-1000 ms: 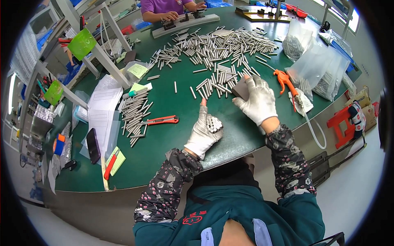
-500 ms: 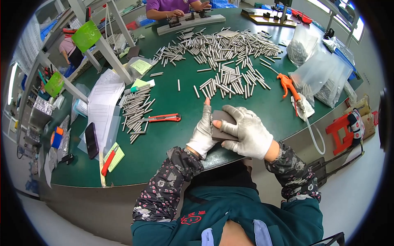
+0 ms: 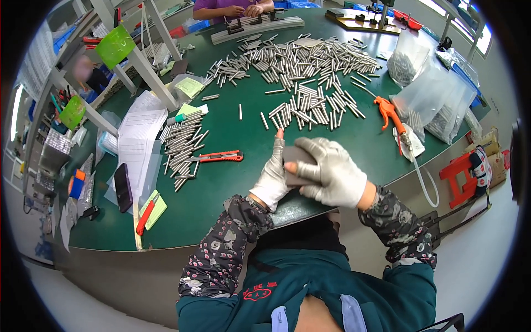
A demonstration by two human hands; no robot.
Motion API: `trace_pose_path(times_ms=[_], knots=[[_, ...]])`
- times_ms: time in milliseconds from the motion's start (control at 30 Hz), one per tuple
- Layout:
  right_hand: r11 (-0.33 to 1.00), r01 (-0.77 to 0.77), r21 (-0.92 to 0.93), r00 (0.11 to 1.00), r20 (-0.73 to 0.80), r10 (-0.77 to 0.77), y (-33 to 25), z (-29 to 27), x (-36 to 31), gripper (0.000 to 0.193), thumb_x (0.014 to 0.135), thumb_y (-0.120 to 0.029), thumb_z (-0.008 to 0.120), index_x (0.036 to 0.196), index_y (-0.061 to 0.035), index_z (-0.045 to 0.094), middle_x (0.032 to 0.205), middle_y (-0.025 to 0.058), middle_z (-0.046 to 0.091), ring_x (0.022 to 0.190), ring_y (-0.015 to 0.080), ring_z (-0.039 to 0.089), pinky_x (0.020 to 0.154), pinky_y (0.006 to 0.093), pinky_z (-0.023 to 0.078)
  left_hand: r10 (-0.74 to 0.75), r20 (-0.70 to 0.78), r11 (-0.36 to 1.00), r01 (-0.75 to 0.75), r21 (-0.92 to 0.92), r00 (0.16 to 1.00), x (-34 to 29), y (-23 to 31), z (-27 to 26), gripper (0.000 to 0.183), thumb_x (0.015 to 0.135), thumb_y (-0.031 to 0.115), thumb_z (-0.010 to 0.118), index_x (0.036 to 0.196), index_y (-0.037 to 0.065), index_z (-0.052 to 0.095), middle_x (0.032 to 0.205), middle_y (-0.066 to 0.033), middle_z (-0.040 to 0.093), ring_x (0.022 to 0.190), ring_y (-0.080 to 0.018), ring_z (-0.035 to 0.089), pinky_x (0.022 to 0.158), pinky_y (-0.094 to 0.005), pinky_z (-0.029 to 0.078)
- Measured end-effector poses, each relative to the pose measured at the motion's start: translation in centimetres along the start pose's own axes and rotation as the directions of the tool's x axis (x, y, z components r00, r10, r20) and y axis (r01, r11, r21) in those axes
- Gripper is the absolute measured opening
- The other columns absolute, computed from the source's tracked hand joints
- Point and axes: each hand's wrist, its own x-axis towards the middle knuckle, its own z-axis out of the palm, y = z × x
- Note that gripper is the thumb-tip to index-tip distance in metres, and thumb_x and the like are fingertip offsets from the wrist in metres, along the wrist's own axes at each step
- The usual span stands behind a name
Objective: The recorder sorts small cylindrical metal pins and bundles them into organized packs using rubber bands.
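Near the front edge of the table, my right hand (image 3: 336,172) in a whitish glove is closed on a dark grey flat block (image 3: 299,159), its bare thumb tip across the top. My left hand (image 3: 270,180), gloved too, lies along the block's left edge. One bare fingertip of it points away from me; its other fingers are hidden by the block, so whether they grip anything cannot be told. Just beyond the hands lies a big heap of short metal pins (image 3: 310,105). A smaller pile of pins (image 3: 182,141) is to the left, beside a red utility knife (image 3: 221,156).
An orange air blow gun (image 3: 389,113) with a hose lies right, near plastic bags of pins (image 3: 423,97). At left are paper sheets (image 3: 135,138), a phone (image 3: 123,188) and another red cutter (image 3: 146,217). Across the table a co-worker's hands (image 3: 246,11) are at a metal rail fixture (image 3: 257,29).
My right hand and the block have shifted slightly away from me; the right hand looks blurred now. My left hand stays nearly in place. The co-worker's hands have come closer together.
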Motion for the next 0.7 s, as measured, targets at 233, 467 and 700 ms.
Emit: trace_pose_path(times_ms=[233,467,700], knots=[[0.999,-0.012,-0.03,0.998,0.067,0.014,-0.8,-0.2,0.6,0.042,0.069,-0.028,0.071,0.108,-0.015,0.065,0.118,0.0211,0.051,0.104,0.036,0.052,0.089,0.0431,0.04,-0.342,0.178,0.721,0.379,-0.58,0.923,0.2,0.4,-1.9,0.111,0.071,0.0,0.069,0.146,0.013,-0.011,0.104,-0.0072,0.062,0.094,-0.0179,0.063,0.082,-0.0269,0.05],[0.992,-0.119,-0.039,0.99,0.068,0.122,-0.5,-0.8,1.2,0.048,0.065,-0.025,0.074,0.112,-0.0164,0.065,0.124,0.0216,0.049,0.11,0.037,0.049,0.096,0.0437,0.037,-0.276,-0.09,0.921,0.237,-0.31,0.957,0.8,-1.4,-1.5,0.111,0.069,-0.003,0.067,0.147,0.013,-0.011,0.081,-0.0006,0.059,0.076,-0.0104,0.059,0.076,-0.0253,0.049],[0.995,-0.034,-0.099,0.997,0.066,0.04,-0.9,-0.7,1.3,0.037,0.072,-0.031,0.069,0.106,-0.0168,0.066,0.116,0.0199,0.052,0.103,0.0339,0.053,0.084,0.0415,0.041,-0.271,-0.035,0.883,0.234,-0.406,0.962,1.3,-0.8,-0.7,0.115,0.07,-0.001,0.07,0.146,0.016,-0.014,0.078,-0.0006,0.057,0.074,-0.0102,0.058,0.075,-0.0277,0.049]])
